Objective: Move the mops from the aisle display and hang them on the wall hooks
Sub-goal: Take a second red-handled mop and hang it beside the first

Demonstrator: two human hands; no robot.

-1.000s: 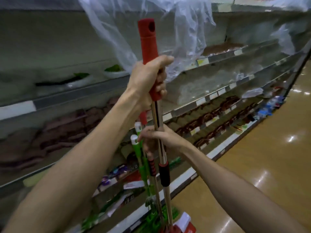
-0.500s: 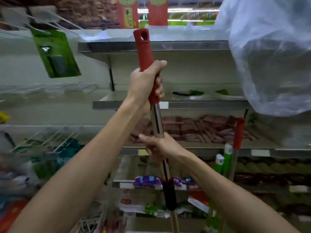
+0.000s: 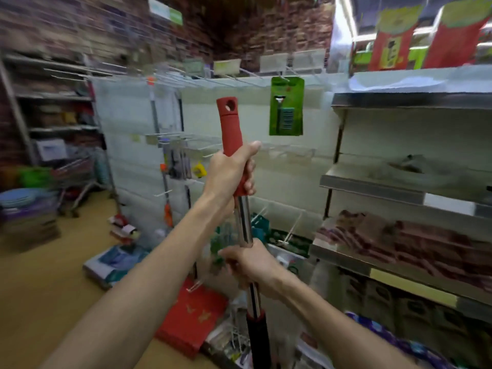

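Two hands clamp upright mop handle (image 3: 243,222): left hand (image 3: 229,171) high on red grip, right hand (image 3: 249,262) low on shaft. Hang hole (image 3: 230,105) sits below wall hooks (image 3: 245,73).

The mop handle (image 3: 231,129) stands upright in the middle, the left hand (image 3: 229,174) gripping it above the right hand (image 3: 249,262); behind it are wall hooks (image 3: 186,141), a razor pack (image 3: 286,106) hanging from one at upper right; shelves (image 3: 386,182) at right; a trolley (image 3: 77,169) far left; a flat box (image 3: 194,315) on the floor below the hands
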